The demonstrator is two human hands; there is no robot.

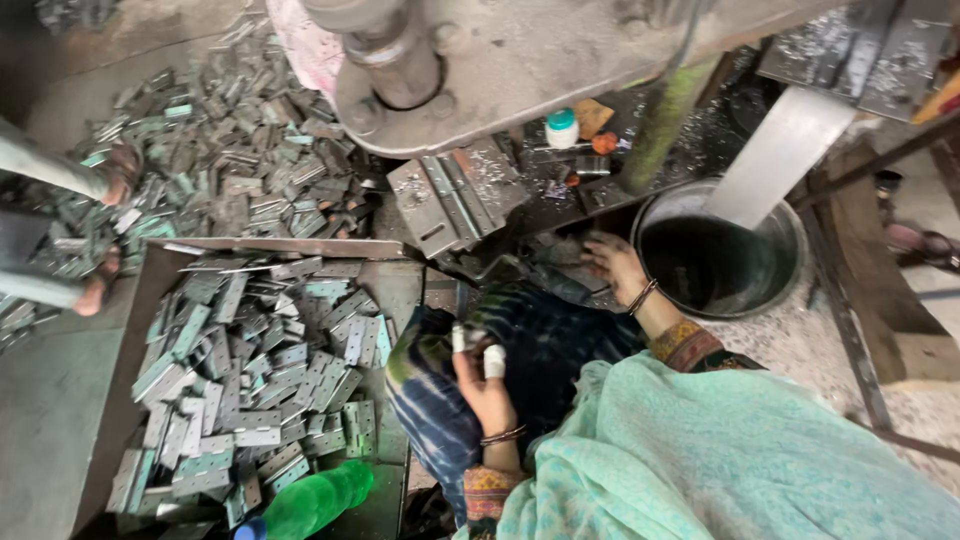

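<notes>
My left hand (487,385) rests on my lap, on the dark blue-green tie-dye cloth (540,350). Fingers loosely curled, holding nothing I can make out; thumb and a finger are wrapped w/ white tape (494,361). Bangle (503,435) on that wrist.

My right hand (612,262) is stretched fwd, fingers spread, tips down at the dark edge under the press base (520,80). Can't tell if it's gripping anything, too dark there. Bangle on that wrist too.

Just beyond my right hand, on the machine bed, a few flat metal hinge plates (455,195) lie side by side, metal chips scattered round them. Near them a small white bottle w/ green cap (561,127).

Right of my right hand: round metal bucket (790,270), dark inside, w/ a flat metal chute (780,150) slanting into it.

Left of my lap: shallow metal tray (395,290) heaped w/ grey hinge plates (260,390). Green plastic bottle (318,500) lies at the tray's near end. Bigger pile of the same plates (230,150) on the floor behind the tray.

Far left, another person's feet (110,220) stand among those loose plates.
</notes>
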